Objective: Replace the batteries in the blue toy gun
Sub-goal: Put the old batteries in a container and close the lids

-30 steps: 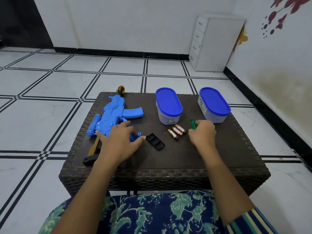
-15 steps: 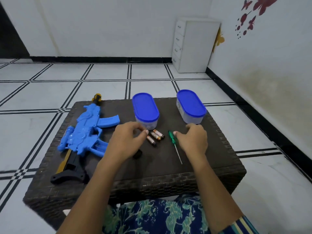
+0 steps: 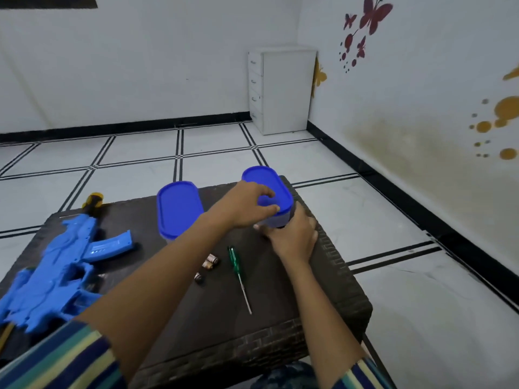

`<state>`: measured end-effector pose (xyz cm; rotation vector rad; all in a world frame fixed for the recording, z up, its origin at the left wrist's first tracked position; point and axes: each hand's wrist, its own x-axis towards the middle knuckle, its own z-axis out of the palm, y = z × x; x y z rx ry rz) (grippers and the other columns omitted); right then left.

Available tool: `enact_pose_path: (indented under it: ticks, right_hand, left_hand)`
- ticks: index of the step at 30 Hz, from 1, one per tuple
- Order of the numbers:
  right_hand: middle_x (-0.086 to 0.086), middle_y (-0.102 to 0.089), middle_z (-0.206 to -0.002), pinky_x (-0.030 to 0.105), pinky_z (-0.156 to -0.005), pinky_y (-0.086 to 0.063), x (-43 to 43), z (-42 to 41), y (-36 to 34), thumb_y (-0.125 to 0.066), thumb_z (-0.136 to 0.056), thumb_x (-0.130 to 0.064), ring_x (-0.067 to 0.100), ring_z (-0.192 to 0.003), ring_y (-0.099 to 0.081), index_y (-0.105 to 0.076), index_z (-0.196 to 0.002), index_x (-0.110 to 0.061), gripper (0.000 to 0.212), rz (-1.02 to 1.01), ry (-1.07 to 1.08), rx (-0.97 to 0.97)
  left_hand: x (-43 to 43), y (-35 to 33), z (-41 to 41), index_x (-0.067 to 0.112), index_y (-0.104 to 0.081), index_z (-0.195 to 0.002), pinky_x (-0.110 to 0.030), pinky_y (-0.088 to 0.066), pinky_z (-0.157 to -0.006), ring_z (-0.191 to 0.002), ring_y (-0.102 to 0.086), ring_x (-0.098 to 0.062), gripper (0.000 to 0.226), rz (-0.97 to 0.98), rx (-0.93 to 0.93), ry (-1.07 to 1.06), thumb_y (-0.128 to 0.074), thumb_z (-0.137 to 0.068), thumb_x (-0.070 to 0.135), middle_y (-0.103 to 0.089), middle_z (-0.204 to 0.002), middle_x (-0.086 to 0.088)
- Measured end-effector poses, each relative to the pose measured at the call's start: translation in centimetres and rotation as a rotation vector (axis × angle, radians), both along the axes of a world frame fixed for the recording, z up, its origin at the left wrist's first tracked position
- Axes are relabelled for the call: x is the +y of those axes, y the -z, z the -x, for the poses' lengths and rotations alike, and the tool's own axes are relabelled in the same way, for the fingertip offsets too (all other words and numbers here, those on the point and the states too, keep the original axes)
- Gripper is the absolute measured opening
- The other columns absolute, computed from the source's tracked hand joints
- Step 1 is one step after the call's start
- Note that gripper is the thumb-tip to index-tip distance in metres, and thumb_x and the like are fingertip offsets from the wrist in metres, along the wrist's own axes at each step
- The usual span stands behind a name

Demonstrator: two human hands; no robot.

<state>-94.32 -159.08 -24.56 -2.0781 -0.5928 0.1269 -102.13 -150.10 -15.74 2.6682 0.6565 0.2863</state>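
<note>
Progress check: we're about midway, we reckon. The blue toy gun (image 3: 64,265) is lying flat on the table (image 3: 331,290), well off to the left of our left forearm, with nobody touching it. We can't tell from here whether its battery bay is open. A few loose batteries (image 3: 209,262) sit just under the left forearm, and the green screwdriver (image 3: 237,272) is parked between our two wrists, so the unscrewing part looks finished.

Right now both hands are on the tub (image 3: 276,220) at the far right. The left hand (image 3: 247,204) has come over the top, fingers curled onto the near edge of its blue lid (image 3: 278,181). The right hand (image 3: 292,234) is wrapped around the body from the near side to steady it. The lid looks seated, not popped yet. A second tub (image 3: 177,209) sits closed just left of the left wrist.

Still to go, by our guess: open this one, get fresh cells, load the gun and close it up.
</note>
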Motion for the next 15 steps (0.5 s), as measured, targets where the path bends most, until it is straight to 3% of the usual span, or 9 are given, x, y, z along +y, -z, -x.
enact_pose_path:
  ticks: [6,10,13,15]
  right_hand:
    - [-0.004,-0.062,-0.102,0.039,-0.094,-0.037,0.1,-0.6,-0.5,-0.079,-0.064,-0.047,0.026,-0.111,-0.050,-0.054,-0.103,-0.021,0.053,0.018,-0.034,-0.053]
    - [-0.018,-0.032,-0.075,0.038,-0.093,-0.040,-0.2,-0.5,-0.6,-0.082,-0.062,-0.044,0.029,-0.102,-0.054,-0.057,-0.101,-0.020,0.052,-0.004,-0.013,-0.036]
    - [-0.015,-0.036,-0.076,0.037,-0.093,-0.041,-0.4,-0.5,-0.5,-0.088,-0.053,-0.049,0.027,-0.100,-0.054,-0.053,-0.090,-0.023,0.058,-0.013,-0.026,-0.050]
    - [-0.017,-0.038,-0.074,0.037,-0.092,-0.042,-0.4,-0.3,-0.5,-0.091,-0.047,-0.052,0.024,-0.098,-0.053,-0.049,-0.083,-0.025,0.062,-0.024,-0.044,-0.058]
  left_hand:
    - [0.5,0.6,-1.6,0.012,-0.072,-0.093,-0.039,-0.053,-0.078,-0.084,-0.062,-0.019,0.033,-0.276,0.073,0.051,-0.061,-0.078,0.039,-0.073,-0.088,-0.003]
    - [-0.6,-0.6,-2.6,0.007,-0.067,-0.078,-0.038,-0.050,-0.063,-0.063,-0.048,-0.018,0.030,-0.410,0.208,0.111,-0.057,-0.075,0.036,-0.064,-0.071,-0.008]
    - [-1.3,-1.4,-2.9,0.008,-0.061,-0.073,-0.034,-0.042,-0.057,-0.064,-0.047,-0.020,0.030,-0.519,0.295,0.183,-0.055,-0.078,0.037,-0.055,-0.065,-0.004]
    - [-1.5,-2.1,-2.9,0.012,-0.042,-0.058,-0.034,-0.040,-0.056,-0.061,-0.041,-0.020,0.037,-0.550,0.325,0.215,-0.058,-0.078,0.038,-0.037,-0.057,0.000]
